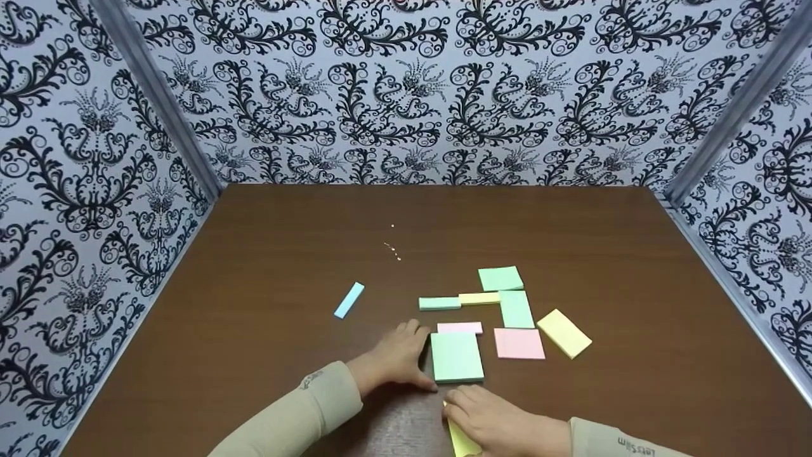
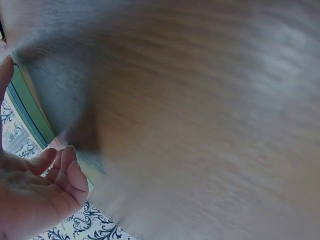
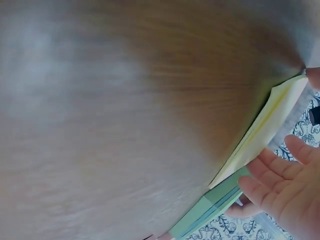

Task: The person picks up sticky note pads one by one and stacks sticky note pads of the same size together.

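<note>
A square green sticky note pad (image 1: 457,357) lies on the brown table, overlapping the near edge of a pink strip pad (image 1: 460,327). Just left of it is my left hand (image 1: 399,357), thumb near the pad's lower left corner and fingers by its upper left side. The left wrist view shows this hand (image 2: 42,185) beside the green pad's edge (image 2: 30,102). My right hand (image 1: 488,417) grips a yellow sticky note pad (image 1: 462,438) just below the green one. In the right wrist view the yellow pad (image 3: 265,127) spans between thumb and fingers.
Beyond the hands lie a green strip (image 1: 439,303), a yellow strip (image 1: 479,298) and two green pads, one farther back (image 1: 500,278). To the right are a pink pad (image 1: 519,343) and a yellow pad (image 1: 564,333). A blue strip (image 1: 349,300) lies left. Patterned walls (image 1: 406,95) enclose the table.
</note>
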The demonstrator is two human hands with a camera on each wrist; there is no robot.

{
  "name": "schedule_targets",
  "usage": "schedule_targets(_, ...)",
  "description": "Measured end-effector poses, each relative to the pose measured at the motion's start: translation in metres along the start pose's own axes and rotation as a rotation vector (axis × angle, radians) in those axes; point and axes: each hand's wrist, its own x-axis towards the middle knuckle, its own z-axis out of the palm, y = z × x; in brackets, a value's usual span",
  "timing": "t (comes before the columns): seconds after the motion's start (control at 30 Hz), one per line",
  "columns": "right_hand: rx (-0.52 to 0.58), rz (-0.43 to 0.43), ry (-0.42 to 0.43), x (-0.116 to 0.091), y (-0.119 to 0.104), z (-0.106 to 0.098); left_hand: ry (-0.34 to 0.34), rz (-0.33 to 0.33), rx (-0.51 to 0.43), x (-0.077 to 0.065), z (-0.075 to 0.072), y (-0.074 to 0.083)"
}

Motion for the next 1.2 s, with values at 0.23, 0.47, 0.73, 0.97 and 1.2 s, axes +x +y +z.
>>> schedule_targets(0.23,0.109,0.036,0.012,0.006,0.012,-0.008,0.018,-0.015,0.002,0.001,0.0,0.0)
schedule_targets(0.47,0.143,0.207,0.025,0.02,0.051,-0.012,0.017,-0.009,0.012,0.003,-0.001,0.001)
schedule_targets(0.73,0.254,0.357,-0.15,0.033,0.072,-0.006,0.01,-0.017,-0.004,0.003,0.001,0.002)
schedule_targets(0.97,0.331,0.355,-0.174,0.039,0.075,-0.001,-0.006,-0.035,-0.019,0.003,-0.001,0.004)
schedule_targets(1.2,0.363,0.379,-0.196,0.04,0.074,-0.001,-0.002,-0.043,-0.026,0.003,-0.001,0.003)
